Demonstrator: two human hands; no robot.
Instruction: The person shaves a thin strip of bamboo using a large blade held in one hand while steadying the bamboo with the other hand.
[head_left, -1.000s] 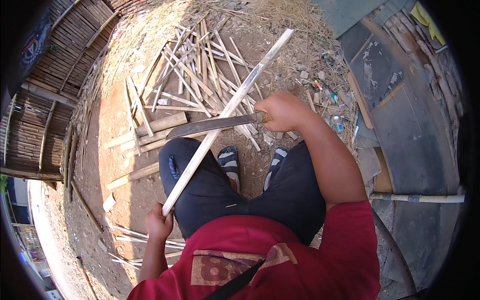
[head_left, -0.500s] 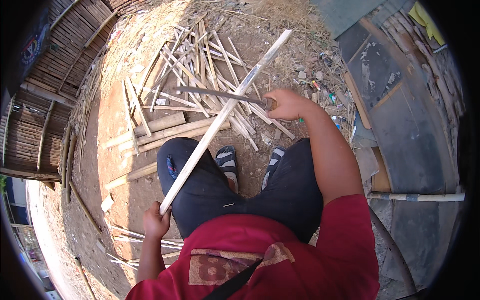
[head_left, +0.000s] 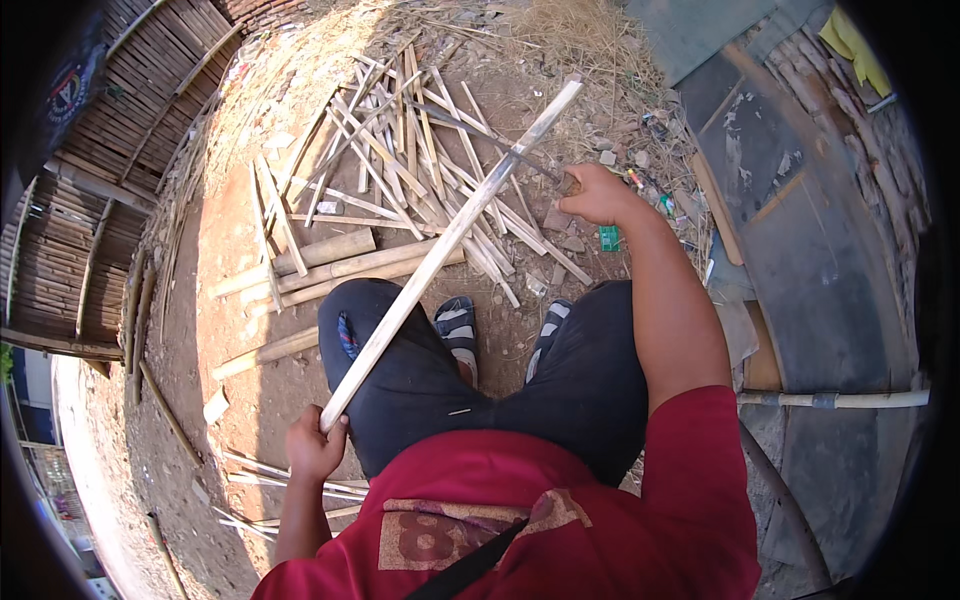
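Observation:
My left hand [head_left: 316, 446] grips the lower end of a long pale bamboo strip [head_left: 450, 236], near my left thigh. The strip slants up and away to the right, across my left knee, and its far part has a dark patch. Out ahead on the right, my right hand [head_left: 597, 194] is closed round the handle of a long dark-bladed knife [head_left: 541, 169]. The handle is mostly hidden in my fist. The blade points away to the left and crosses the strip near its far end; whether they touch I cannot tell.
A loose pile of split bamboo strips [head_left: 405, 150] lies on the dirt ahead, with thicker bamboo poles [head_left: 330, 248] nearer. More strips [head_left: 290, 480] lie at my left side. Dark sheets [head_left: 840, 270] stand on the right, a slatted bamboo wall [head_left: 120, 120] at far left.
My right hand has moved a little away and to the right, taking the knife farther up along the strip and tilting its blade tip away. My left hand stays nearly in place.

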